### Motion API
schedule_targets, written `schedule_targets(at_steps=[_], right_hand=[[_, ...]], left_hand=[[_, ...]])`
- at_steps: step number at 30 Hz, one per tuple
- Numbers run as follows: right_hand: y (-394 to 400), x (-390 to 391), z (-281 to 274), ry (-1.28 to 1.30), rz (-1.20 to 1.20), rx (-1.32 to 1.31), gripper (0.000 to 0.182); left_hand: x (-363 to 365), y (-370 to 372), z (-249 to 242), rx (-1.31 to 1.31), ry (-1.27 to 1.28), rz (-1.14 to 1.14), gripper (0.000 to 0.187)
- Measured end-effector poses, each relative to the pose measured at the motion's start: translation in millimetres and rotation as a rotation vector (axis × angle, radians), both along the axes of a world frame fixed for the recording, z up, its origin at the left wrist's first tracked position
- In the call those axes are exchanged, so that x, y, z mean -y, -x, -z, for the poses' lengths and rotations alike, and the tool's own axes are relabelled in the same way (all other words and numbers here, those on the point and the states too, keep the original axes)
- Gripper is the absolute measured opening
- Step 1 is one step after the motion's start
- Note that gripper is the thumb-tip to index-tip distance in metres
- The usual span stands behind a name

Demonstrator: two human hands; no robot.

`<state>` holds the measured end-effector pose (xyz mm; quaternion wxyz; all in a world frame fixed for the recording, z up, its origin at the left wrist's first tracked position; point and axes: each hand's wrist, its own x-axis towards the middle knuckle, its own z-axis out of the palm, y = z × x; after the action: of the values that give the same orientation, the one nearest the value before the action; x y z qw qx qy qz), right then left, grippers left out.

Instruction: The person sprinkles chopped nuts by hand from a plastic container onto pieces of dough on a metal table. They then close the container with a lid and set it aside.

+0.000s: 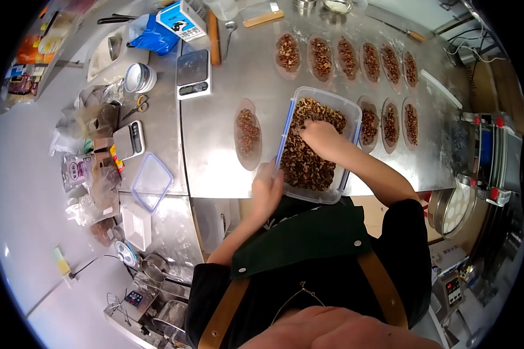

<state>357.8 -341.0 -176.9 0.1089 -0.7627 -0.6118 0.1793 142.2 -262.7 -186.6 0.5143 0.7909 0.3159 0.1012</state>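
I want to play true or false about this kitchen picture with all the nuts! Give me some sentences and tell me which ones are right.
1. The right hand reaches into the clear plastic tub of chopped nuts. True.
2. The left hand holds yellow-handled scissors. False: it rests at the tub's near left edge; the scissors lie far off on the steel counter.
3. Oval dough pieces topped with nuts lie in rows on the counter. True.
4. The blue-rimmed clear lid is clipped on the tub. False: it lies apart, to the left.
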Motion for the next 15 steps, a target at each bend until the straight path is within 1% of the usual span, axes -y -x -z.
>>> schedule_targets(at_steps=[3,4,7,8,11,12,15], right_hand=[[-27.4,7.9,2.2,0.009,0.053,-0.085,0.017],[-34.8,10.2,-2.8,-0.078,0.099,-0.08,0.004],[-60.3,18.6,-3.7,-0.077,0.099,-0.176,0.005],[-66.8,21.5,-6.6,-0.094,0.097,-0.156,0.005],[-94.7,29.3,-0.8,-0.13,0.195,-0.337,0.009],[-102.9,30.4,-6.5,-0.135,0.209,-0.359,0.016],[-125.6,37.8,-14.5,-0.147,0.329,-0.593,0.02]], left_hand=[[2.1,-20.2,-6.0,0.016,-0.001,-0.012,0.035],[2.5,-26.2,-3.4,0.037,-0.017,-0.007,0.035],[10.2,-47.5,-4.8,0.059,-0.033,-0.031,0.036],[12.8,-55.3,-5.8,0.06,-0.035,-0.045,0.037],[17.9,-72.8,-2.8,0.011,-0.085,-0.034,0.037],[20.9,-76.8,2.6,0.009,-0.05,-0.058,0.038],[26.5,-85.5,11.0,-0.038,0.009,-0.102,0.039]])
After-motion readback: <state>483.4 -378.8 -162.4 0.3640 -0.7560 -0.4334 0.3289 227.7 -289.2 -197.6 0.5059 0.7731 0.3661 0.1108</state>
